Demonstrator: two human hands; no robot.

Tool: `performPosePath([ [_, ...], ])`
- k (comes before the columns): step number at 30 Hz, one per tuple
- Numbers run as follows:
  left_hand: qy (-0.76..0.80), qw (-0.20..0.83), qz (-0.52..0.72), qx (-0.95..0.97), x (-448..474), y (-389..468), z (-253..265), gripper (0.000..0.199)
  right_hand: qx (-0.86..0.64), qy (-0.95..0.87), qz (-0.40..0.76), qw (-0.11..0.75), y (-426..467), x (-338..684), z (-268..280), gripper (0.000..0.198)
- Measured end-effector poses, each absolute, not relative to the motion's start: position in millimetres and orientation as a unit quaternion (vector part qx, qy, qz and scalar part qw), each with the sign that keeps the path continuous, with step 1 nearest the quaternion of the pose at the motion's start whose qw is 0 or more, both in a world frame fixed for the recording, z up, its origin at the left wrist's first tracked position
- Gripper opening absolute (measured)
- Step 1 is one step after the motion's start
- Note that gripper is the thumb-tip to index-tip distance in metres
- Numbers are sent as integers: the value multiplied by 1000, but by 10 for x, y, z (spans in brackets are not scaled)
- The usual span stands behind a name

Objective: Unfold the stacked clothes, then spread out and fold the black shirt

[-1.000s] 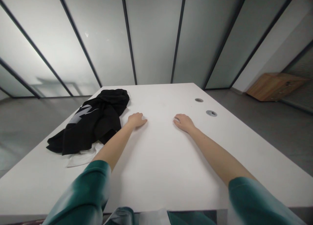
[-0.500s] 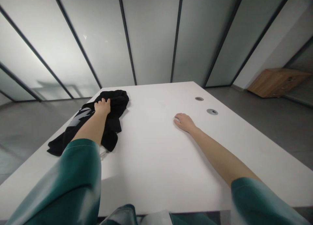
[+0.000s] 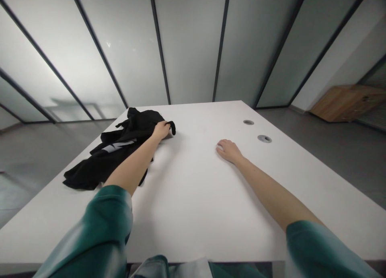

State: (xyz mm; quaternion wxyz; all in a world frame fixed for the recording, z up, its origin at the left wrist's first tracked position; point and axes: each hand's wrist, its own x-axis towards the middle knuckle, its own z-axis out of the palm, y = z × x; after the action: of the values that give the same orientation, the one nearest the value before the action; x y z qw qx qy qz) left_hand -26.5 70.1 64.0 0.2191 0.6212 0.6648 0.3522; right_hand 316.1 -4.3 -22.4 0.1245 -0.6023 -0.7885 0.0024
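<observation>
A crumpled black garment [image 3: 111, 167] with a white-grey print lies along the left side of the white table [image 3: 193, 197]. My left hand [image 3: 162, 129] is closed on the garment's right part, near the far end. A small black flap of the cloth sticks out past my fingers. What kind of garment it is, I cannot tell from the folds. On the right half of the table rests my right hand [image 3: 229, 151], empty, with its fingers loosely bent and the thumb apart from them.
Two round grommets, a far one [image 3: 248, 122] and a nearer one [image 3: 264, 139], are set in the table's right side. Beyond the far edge stands a frosted glass wall [image 3: 193, 44] with dark frames. A wooden cabinet [image 3: 346, 103] is on the floor at the right.
My left hand has moved to the right and drawn part of the black garment with it. The cloth's folds and print have shifted. My right hand stays in place.
</observation>
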Motion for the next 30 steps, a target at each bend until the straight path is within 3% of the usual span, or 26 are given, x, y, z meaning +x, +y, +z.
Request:
performPosePath([
  [5, 584, 438, 412, 546, 692, 409, 307, 14, -591, -787, 19, 177, 8, 3200, -297, 42],
  [11, 511, 563, 389, 521, 1495, 57, 195, 14, -509, -803, 31, 308, 54, 3206, -359, 80],
  [16, 419, 617, 247, 620, 1549, -72, 310, 15, -565, -767, 84, 292, 81, 3268, -340, 40],
  [19, 415, 538, 214, 702, 1310, 10, 403, 23, -624, -711, 64, 317, 118, 3386, -315, 32],
  [25, 575, 223, 87, 782, 508, 220, 395, 40, -687, -544, 39, 480, 221, 3742, -346, 34],
  [27, 630, 184, 61, 752, 294, 215, 316, 50, -686, -485, 50, 540, 239, 3833, -361, 30],
  [30, 655, 204, 144, 713, 153, 173, 175, 57, -682, -408, 70, 603, 250, 3912, -343, 23],
])
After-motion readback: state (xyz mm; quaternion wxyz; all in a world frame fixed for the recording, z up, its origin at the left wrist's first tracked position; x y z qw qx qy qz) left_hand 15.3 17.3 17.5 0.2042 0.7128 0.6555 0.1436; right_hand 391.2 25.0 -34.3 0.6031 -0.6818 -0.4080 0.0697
